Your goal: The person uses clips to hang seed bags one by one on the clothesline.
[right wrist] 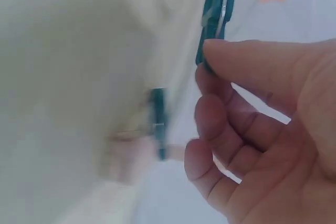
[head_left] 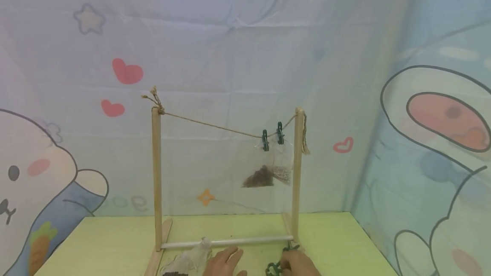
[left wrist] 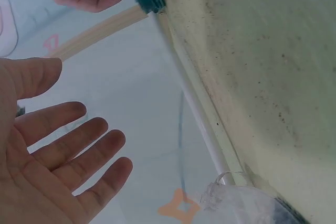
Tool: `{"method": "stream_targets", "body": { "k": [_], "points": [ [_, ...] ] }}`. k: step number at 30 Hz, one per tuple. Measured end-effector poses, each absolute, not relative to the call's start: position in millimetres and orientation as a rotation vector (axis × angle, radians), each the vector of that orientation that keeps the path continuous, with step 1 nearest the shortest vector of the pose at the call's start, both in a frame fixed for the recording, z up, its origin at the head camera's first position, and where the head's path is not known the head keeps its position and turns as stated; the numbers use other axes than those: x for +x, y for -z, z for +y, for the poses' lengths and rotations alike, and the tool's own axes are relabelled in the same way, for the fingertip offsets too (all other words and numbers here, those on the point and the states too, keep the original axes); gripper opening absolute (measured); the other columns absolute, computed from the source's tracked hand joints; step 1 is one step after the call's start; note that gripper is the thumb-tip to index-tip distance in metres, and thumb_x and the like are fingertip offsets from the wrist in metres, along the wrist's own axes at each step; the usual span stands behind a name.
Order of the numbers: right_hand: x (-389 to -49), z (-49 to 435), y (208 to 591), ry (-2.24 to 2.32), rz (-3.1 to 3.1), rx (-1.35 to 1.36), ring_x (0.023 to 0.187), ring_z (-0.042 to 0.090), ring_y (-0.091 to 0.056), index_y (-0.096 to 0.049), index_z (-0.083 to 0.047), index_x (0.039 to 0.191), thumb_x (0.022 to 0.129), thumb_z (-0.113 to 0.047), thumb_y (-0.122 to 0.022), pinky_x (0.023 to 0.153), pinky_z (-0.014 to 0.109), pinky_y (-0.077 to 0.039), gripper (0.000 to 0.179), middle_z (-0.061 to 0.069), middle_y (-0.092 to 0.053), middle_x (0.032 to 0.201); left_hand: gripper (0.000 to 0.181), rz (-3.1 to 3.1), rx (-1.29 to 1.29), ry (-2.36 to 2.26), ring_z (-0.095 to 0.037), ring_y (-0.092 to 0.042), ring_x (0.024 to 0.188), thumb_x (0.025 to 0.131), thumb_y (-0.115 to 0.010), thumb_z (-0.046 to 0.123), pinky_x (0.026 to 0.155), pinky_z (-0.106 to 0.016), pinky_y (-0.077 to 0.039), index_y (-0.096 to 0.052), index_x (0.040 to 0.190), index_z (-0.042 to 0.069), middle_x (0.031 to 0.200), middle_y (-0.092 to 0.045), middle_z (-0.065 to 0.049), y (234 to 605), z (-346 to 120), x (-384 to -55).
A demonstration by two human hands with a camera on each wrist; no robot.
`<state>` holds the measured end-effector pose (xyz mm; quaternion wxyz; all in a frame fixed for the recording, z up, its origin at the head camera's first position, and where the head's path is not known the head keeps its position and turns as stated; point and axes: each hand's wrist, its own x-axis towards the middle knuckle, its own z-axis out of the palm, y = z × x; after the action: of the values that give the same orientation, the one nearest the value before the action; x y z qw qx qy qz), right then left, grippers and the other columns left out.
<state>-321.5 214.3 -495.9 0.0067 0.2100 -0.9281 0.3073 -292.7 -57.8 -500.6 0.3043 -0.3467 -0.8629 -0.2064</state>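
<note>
My right hand (head_left: 299, 264) pinches a green clothespin (right wrist: 216, 14) between thumb and fingertips, low over the table. A second green clothespin (right wrist: 158, 119) lies beside the right foot of a wooden stand. My left hand (head_left: 223, 263) has its fingers extended and spread, palm bare in the left wrist view, holding nothing. Just left of it is a clear plastic bag (head_left: 188, 261) with dark contents, partly cut off by the frame. Two more clothespins, one (head_left: 265, 140) left and one (head_left: 280, 133) right, grip the twine (head_left: 215, 125), with transparent bags (head_left: 258, 179) of brown material hanging below.
The stand has a left post (head_left: 157, 182), a right post (head_left: 296, 182) and a white crossbar (head_left: 249, 240) low between them. Its feet rest on a yellow-green table (head_left: 103, 242). A printed cloth backdrop (head_left: 230, 54) hangs behind and at the sides.
</note>
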Motion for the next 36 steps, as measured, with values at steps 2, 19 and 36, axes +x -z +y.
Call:
{"method": "stream_targets", "body": {
  "k": [2, 19, 36],
  "points": [
    [-317, 211, 484, -0.932, -2.846, 0.73, 0.07, 0.009, -0.052, -0.067, -0.007, 0.08, 0.086, 0.004, -0.072, 0.062, 0.03, -0.047, 0.014, -0.004, -0.06, 0.075, 0.048, -2.442, -0.904, 0.685, -0.038, -0.068, 0.104, 0.103, -0.062, 0.038, 0.079, -0.049, -0.059, -0.069, 0.125, -0.004, 0.12, -0.069, -0.02, 491, -61, -288],
    [-284, 155, 453, -0.628, -2.061, 1.156, 0.077, 0.001, -0.051, -0.065, -0.016, 0.082, 0.071, 0.008, -0.083, 0.065, 0.016, -0.044, 0.032, -0.009, -0.059, 0.079, 0.046, -2.515, -0.893, 1.056, -0.01, -0.059, 0.082, 0.097, -0.073, 0.037, 0.066, -0.027, -0.05, -0.071, 0.119, -0.004, 0.097, -0.062, -0.006, 469, -60, -277],
    [-280, 162, 452, -1.346, -2.239, 1.032, 0.084, 0.011, -0.064, -0.063, 0.004, 0.13, 0.092, -0.006, -0.075, 0.066, 0.027, -0.054, 0.041, 0.016, -0.067, 0.106, 0.042, -2.5, -0.916, 1.273, -0.01, -0.063, 0.083, 0.1, -0.069, 0.03, 0.066, -0.027, -0.054, -0.069, 0.123, -0.005, 0.106, -0.065, -0.016, 464, -63, -279]
  ]
}}
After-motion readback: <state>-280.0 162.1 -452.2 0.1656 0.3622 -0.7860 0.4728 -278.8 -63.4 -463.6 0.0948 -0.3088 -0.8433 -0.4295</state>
